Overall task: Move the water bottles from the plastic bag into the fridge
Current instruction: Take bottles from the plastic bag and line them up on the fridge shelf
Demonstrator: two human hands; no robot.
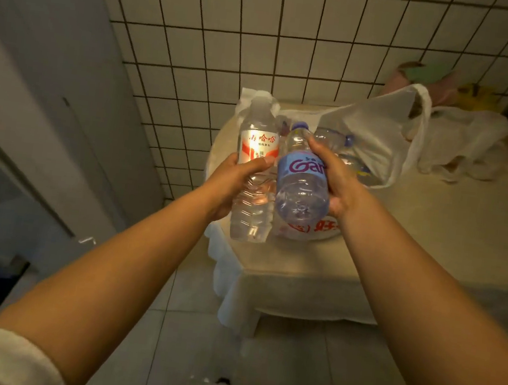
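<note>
while both arms reach over the table (368,238), the left hand (231,180) grips a red-label bottle (253,173) upright; the right hand (333,176) wraps a purple-label bottle (303,182), base tilted toward the camera. the plastic bag (378,134) lies open just behind, more bottles (333,138) inside.

Desk (432,240) covered with cream cloth, white square-tiled wall (265,33) behind it, pale tiled floor (195,345), pink, green and yellow items (435,83) at far edge, blurred.
</note>
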